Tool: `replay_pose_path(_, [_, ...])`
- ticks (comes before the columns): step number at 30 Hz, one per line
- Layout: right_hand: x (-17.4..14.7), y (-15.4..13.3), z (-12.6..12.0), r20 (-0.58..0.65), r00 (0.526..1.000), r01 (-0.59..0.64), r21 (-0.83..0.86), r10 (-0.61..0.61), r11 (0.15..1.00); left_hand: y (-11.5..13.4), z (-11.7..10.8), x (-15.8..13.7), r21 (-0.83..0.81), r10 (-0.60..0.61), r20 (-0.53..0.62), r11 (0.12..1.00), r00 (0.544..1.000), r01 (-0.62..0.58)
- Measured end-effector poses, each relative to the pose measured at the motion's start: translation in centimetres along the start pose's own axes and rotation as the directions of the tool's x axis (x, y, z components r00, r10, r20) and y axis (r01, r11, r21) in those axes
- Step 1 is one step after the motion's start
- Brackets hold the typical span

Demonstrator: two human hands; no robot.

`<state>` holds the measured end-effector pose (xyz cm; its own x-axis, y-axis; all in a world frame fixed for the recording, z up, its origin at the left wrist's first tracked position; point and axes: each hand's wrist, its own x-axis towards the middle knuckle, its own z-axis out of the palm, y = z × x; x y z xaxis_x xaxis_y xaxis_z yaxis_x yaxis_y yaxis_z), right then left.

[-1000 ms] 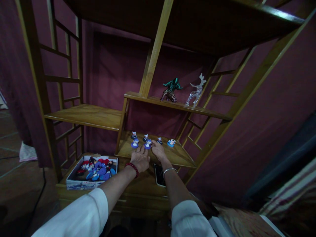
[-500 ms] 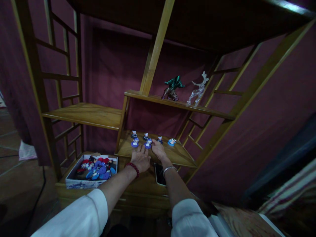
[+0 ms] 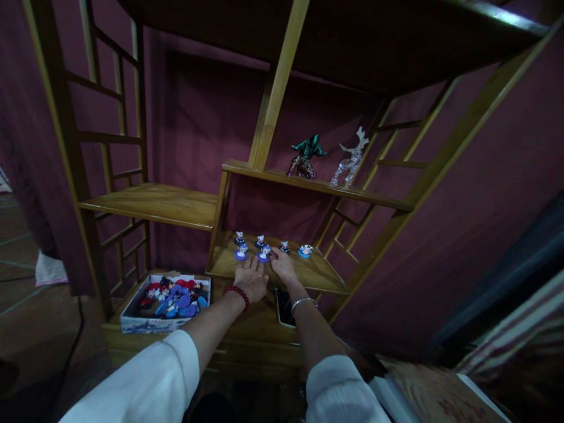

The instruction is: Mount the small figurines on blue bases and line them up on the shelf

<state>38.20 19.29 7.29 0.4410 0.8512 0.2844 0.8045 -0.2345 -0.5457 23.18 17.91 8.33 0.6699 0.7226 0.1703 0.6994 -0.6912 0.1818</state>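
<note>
A small figurine on a purple base stands on the low wooden shelf. My right hand is at its right side, with thumb and fingers closed on its edge. My left hand lies palm down just in front of it, fingers stretched out and holding nothing. Left of it stands a matching purple-based figurine. Behind them is a row of dark-based figurines, among them a left one, a middle one and a right one. A blue-based figurine stands farther right.
An open box full of red, blue and purple figurines sits at the left. A tablet or phone lies below the shelf's front edge. On the upper shelf stand a green hooded statuette and a clear one.
The view has shifted very slightly. Both hands stay almost where they were, the right one still at the purple-based figurine.
</note>
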Motion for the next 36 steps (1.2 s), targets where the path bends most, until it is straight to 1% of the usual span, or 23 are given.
replay_pose_path(2, [-0.5,-0.1,-0.1,0.01,1.0,0.004,0.001,-0.004,1.0,0.0,0.0,0.0,0.005,-0.005,0.01,1.0,1.0,0.005])
replay_pose_path(6, [-1.3,-0.2,-0.1,0.012,1.0,0.025,0.093,-0.026,0.995,0.1,0.0,-0.1,0.013,-0.008,0.027,1.0,1.0,0.008])
replay_pose_path(8, [-1.4,-0.3,0.0,0.02,0.999,0.024,0.107,-0.027,0.994,0.1,0.0,-0.1,0.015,-0.013,0.023,1.0,1.0,0.013])
replay_pose_path(12, [-1.3,-0.5,0.0,0.027,0.999,0.032,0.096,-0.035,0.995,0.1,0.1,-0.2,0.023,-0.007,-0.005,1.0,1.0,0.007])
replay_pose_path(18, [-0.9,0.2,0.5,0.021,0.995,0.091,0.153,-0.095,0.984,0.1,0.2,-0.2,0.011,-0.006,0.001,1.0,1.0,0.006])
replay_pose_path(21, [-0.6,0.6,1.0,0.015,0.996,0.087,0.174,-0.091,0.981,0.1,0.4,-0.2,0.008,-0.004,-0.012,1.0,1.0,0.004])
replay_pose_path(24, [-0.4,0.8,1.2,0.03,0.996,0.078,0.234,-0.087,0.969,0.2,0.5,-0.3,0.017,-0.01,-0.025,1.0,1.0,0.011])
replay_pose_path(30, [-0.6,0.5,1.0,0.046,0.996,0.062,0.294,-0.079,0.954,0.4,0.7,-0.5,0.024,-0.014,-0.053,1.0,0.999,0.016])
replay_pose_path(36, [-0.5,0.7,1.2,0.048,0.996,0.059,0.308,-0.078,0.95,0.5,0.4,-0.6,0.033,-0.022,-0.024,0.999,0.999,0.023])
